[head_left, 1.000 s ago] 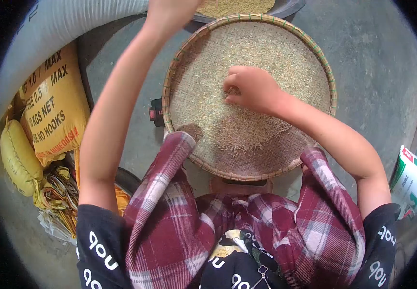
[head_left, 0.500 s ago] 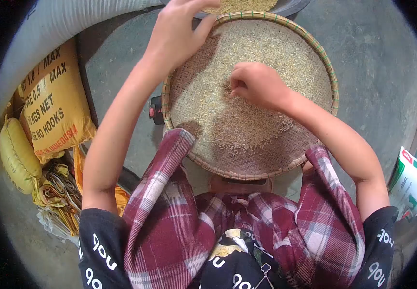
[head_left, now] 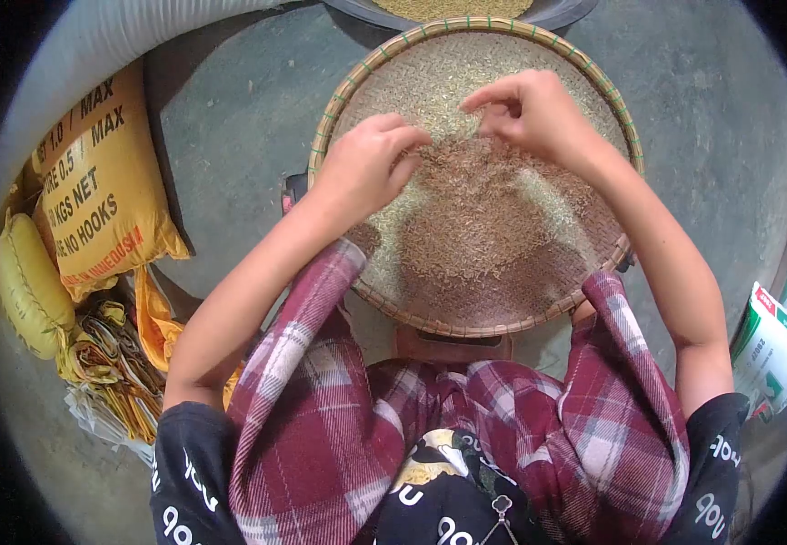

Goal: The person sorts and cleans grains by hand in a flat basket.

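A round woven winnowing basket (head_left: 371,65) with a green-laced bamboo rim stands in front of my knees. Unhusked grain (head_left: 466,222) is spread over its bottom, heaped darker in the middle. Over the left part of the basket is my left hand (head_left: 375,163), its fingers bent and the thumb apart from them. My right hand (head_left: 539,118) hovers above the upper right of the grain, index finger stretched to the left and thumb curled below. Nothing that I can make out is in either hand.
A dark basin (head_left: 562,15) of grain stands beyond the basket. At left are a yellow printed sack (head_left: 112,191), a smaller yellow sack (head_left: 30,282), folded sacks (head_left: 116,359) and a long white sack (head_left: 130,41). A white-and-green bag (head_left: 771,350) lies at right.
My left hand has come down from the far rim to over the grain. My right hand has risen off the grain, up and right, and its index finger has straightened.
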A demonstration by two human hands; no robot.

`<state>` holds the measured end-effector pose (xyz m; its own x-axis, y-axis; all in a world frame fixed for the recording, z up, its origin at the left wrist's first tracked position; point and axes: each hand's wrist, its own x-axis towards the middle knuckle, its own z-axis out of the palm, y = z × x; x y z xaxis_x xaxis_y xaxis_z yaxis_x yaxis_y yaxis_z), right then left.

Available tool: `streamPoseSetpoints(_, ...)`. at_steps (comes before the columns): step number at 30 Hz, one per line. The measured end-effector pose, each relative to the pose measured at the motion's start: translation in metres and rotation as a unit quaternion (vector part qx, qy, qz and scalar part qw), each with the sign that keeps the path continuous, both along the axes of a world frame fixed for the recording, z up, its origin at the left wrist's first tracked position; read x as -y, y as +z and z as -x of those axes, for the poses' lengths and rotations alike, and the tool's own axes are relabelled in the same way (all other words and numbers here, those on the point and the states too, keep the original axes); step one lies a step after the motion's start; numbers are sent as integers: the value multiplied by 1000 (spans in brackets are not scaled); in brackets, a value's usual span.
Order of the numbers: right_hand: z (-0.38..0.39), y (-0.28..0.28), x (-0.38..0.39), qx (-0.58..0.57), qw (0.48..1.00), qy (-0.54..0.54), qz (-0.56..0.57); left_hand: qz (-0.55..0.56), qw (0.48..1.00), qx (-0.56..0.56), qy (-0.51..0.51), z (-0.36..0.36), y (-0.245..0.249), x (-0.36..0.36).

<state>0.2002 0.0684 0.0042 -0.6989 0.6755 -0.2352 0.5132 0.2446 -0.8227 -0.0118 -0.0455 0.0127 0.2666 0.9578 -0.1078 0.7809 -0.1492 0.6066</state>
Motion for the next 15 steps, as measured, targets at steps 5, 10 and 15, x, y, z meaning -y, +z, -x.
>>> streamPoseSetpoints(5, 10, 59, -54, -30, 997, -55, 45, 31, 998, 40, 25, -17, -10, 1)
streamPoseSetpoints(10, 23, 22, -134, -149, 965, -169, -138, 23, 999, 37, 20, -21, -18, -3)
streamPoseSetpoints(15, 8, 13, -142, -52, 914, -168, -365, 26, 999, 23, 14, -22, -18, -6)
